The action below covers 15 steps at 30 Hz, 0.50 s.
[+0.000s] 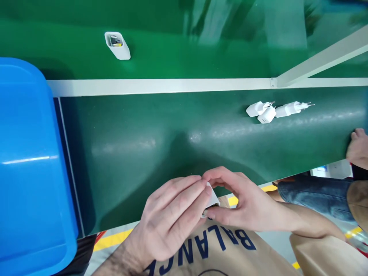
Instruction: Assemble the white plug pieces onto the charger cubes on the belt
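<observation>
Close to my body, over the bench's near edge, both hands close around a small white charger housing (213,198). My left hand (172,216) covers its left side with the fingers laid together. The fingers of my right hand (244,199) reach its top, and the thumb presses at its dark lower end, which looks open. My left fingers hide much of the housing. Beyond the rail, another white charger housing (123,51) has its open end showing metal and yellow parts inside. Three white plug chargers (266,115) lie together to the right, with pins visible on some.
A large blue bin (31,122) takes up the left side. A white metal rail (161,86) crosses the green bench (129,122), joined by a slanted bar (324,57) at right. A co-worker's hand (358,149) rests at the far right edge.
</observation>
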Motion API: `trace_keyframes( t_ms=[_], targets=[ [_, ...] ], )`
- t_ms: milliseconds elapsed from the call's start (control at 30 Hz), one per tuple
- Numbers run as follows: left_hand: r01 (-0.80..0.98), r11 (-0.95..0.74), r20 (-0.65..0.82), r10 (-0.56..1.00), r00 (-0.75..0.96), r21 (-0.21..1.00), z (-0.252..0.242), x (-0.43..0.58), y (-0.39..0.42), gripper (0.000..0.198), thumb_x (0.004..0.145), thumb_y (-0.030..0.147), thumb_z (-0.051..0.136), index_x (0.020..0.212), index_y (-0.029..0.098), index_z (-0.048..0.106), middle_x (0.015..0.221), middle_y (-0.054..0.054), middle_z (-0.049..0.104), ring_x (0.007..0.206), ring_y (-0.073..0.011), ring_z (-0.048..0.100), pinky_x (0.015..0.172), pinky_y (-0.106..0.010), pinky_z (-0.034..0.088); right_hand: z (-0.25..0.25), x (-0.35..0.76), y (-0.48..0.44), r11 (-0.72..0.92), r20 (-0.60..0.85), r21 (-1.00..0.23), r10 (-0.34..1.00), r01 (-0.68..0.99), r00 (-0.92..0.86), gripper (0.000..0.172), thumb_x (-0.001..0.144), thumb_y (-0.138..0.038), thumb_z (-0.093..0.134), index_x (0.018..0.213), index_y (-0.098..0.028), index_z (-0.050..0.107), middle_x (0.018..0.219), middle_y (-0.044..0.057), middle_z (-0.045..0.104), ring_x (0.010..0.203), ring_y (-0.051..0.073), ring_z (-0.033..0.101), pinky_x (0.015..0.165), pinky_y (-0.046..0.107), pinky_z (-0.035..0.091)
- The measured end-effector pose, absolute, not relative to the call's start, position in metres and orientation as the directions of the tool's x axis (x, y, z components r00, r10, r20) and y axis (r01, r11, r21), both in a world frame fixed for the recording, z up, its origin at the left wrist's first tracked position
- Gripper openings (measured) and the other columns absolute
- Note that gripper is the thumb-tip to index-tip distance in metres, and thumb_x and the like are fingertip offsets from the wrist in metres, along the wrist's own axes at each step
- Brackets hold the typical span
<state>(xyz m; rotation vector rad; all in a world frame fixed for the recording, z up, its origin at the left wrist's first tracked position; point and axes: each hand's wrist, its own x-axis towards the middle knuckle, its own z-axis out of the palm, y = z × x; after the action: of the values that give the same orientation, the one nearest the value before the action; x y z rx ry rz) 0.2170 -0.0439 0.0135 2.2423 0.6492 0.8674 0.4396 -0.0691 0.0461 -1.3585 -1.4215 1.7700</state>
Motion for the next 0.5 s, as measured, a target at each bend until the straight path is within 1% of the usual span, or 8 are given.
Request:
trace_keyframes(
  t_ms=[133,267,367,500],
  targets=[
    [0.251,-0.721,0.378,0.588,0.715,0.646,0.031,0.211,-0.044,0.037,0.091,0.016,0.07,0.125,0.006,0.063,0.125,-0.01,0.071,0.126,-0.0258,0.061,0.104,-0.041,0.06,0.049,0.437,-0.073,-0.269,-0.358,-0.924,0.859,0.271,-0.366,0.042,0.081,-0.023,0.08,0.117,-0.025,0.059,0.105,-0.001,0.072,0.088,0.016,0.069,0.079,0.025,0.058],
    [0.307,-0.752,0.328,0.565,0.757,0.584,0.042,0.205,-0.047,0.034,0.093,0.014,0.066,0.125,0.004,0.064,0.128,-0.009,0.07,0.131,-0.0227,0.059,0.11,-0.035,0.057,0.049,0.433,-0.077,-0.171,-0.258,-0.948,0.905,0.267,-0.338,0.04,0.081,-0.026,0.08,0.116,-0.026,0.06,0.102,-0.001,0.072,0.08,0.014,0.068,0.068,0.022,0.058],
    [0.292,-0.761,0.322,0.543,0.776,0.58,0.04,0.203,-0.047,0.036,0.092,0.013,0.067,0.126,0.003,0.063,0.131,-0.011,0.068,0.131,-0.0245,0.059,0.11,-0.036,0.057,0.044,0.429,-0.078,-0.161,-0.237,-0.954,0.921,0.252,-0.308,0.041,0.077,-0.024,0.082,0.111,-0.025,0.061,0.095,-0.003,0.072,0.075,0.013,0.067,0.066,0.021,0.057],
    [0.242,-0.751,0.356,0.538,0.764,0.615,0.026,0.204,-0.043,0.035,0.091,0.015,0.07,0.124,0.004,0.064,0.126,-0.01,0.07,0.128,-0.0251,0.061,0.106,-0.037,0.06,0.032,0.428,-0.081,-0.232,-0.305,-0.939,0.904,0.255,-0.301,0.04,0.077,-0.028,0.081,0.112,-0.024,0.061,0.097,-0.001,0.072,0.081,0.016,0.07,0.068,0.023,0.058]
  ],
)
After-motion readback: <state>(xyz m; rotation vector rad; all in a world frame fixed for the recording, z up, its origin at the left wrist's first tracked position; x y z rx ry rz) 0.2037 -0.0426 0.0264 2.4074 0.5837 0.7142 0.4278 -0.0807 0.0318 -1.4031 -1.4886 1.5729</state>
